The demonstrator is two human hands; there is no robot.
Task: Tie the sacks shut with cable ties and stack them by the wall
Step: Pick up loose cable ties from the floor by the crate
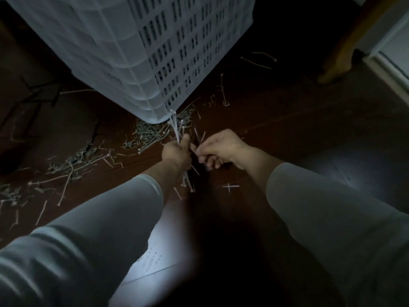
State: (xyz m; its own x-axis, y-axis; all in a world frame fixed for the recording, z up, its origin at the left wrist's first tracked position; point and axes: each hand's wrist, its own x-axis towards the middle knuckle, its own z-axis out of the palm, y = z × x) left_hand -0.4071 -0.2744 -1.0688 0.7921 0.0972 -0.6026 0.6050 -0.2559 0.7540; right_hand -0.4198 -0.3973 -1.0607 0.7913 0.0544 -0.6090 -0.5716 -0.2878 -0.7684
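here left hand [177,151] grips cable ties [176,127], right hand [218,149] pinches one

**Posture of the arms and hands.** Both arms are reaching forward and down, converging toward the centre of the view. The left forearm [124,209], sleeved in pale fabric to just short of the wrist, is entering from the lower left. The right forearm [309,196], likewise sleeved, is entering from the lower right. The left hand [177,152] is closing as a fist with the thumb uppermost, gripping a bundle of cable ties [176,127] that is projecting above and below it. The right hand [218,149], just beside it, is pinching at the same cable ties with thumb and forefinger (the remaining fingers [210,161] are curling loosely beneath).
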